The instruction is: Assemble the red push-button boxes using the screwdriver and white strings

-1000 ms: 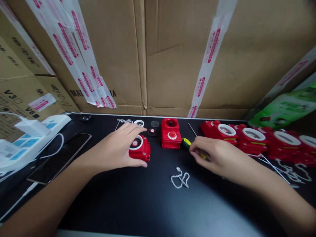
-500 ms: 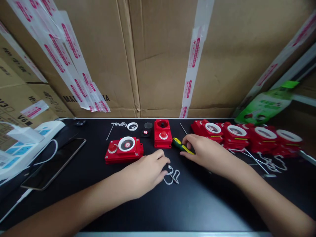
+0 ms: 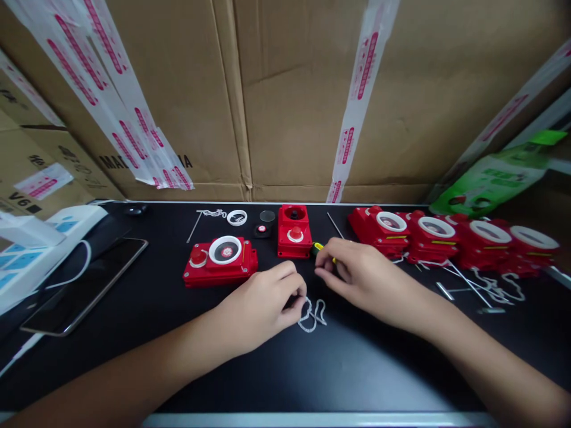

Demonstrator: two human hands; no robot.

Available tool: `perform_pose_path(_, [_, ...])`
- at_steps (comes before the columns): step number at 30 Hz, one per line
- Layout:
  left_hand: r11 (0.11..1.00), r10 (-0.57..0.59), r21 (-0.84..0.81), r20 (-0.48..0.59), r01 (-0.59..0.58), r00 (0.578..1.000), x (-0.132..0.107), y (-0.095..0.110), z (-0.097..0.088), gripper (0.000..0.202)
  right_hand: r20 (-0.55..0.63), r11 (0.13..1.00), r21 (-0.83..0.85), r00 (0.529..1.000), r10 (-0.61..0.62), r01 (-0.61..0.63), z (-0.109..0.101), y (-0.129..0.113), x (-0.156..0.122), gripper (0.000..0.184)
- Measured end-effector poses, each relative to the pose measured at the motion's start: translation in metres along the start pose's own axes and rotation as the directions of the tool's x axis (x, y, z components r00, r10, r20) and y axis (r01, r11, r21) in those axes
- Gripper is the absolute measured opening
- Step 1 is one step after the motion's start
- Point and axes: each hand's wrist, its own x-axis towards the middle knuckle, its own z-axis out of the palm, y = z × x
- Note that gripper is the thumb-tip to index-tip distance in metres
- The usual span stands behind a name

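My left hand (image 3: 270, 300) is closed in a pinch on one end of a thin silver chain (image 3: 308, 326), whose loops lie on the black tabletop. To its right, my right hand (image 3: 352, 267) is curled with thumb and fingers apart, and nothing shows between them. Partly hidden behind those fingers lies a green and yellow screwdriver (image 3: 317, 246), its shaft (image 3: 334, 224) showing beyond. Between the hands and farther back stands a red box with a round button (image 3: 295, 233), its upper round opening uncovered. A second red box (image 3: 220, 263), with a white ring, lies beside my left hand.
Several red boxes (image 3: 432, 238) line the right, with chains and T-shaped metal rods (image 3: 473, 289) before them. At the back are a white ring (image 3: 237, 218), a clear disc (image 3: 267, 216) and a small black square piece (image 3: 262, 230). A phone (image 3: 87, 285) and power strip (image 3: 27, 255) sit left.
My right hand has come off the screwdriver and moved slightly left and toward me. My left thumb and finger have closed on the chain's end. The camera view has shifted a little.
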Motion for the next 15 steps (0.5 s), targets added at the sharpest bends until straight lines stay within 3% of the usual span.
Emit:
perform_pose_path(3, [0.988,0.02,-0.151,-0.144,-0.042,0.989,-0.005,0.0,-0.004,0.011,0.204,0.906,0.416,0.979,-0.01,-0.077,0.005,-0.005,0.0,0.02])
perform_pose_path(7, [0.986,0.071,-0.128,-0.228,-0.103,0.971,-0.008,0.003,-0.005,0.008,0.395,0.634,0.709,0.919,0.006,-0.309,0.015,-0.002,0.004,0.034])
perform_pose_path(11, [0.989,0.146,0.008,-0.214,-0.148,0.966,-0.007,0.005,-0.015,0.009,0.4,0.472,0.794,0.914,0.068,-0.383,0.024,0.001,0.007,0.037])
perform_pose_path(15, [0.915,0.297,0.311,-0.09,-0.256,0.951,-0.004,-0.011,-0.062,0.01,0.346,0.42,0.828,0.928,0.135,-0.37,0.033,-0.002,0.01,0.037])
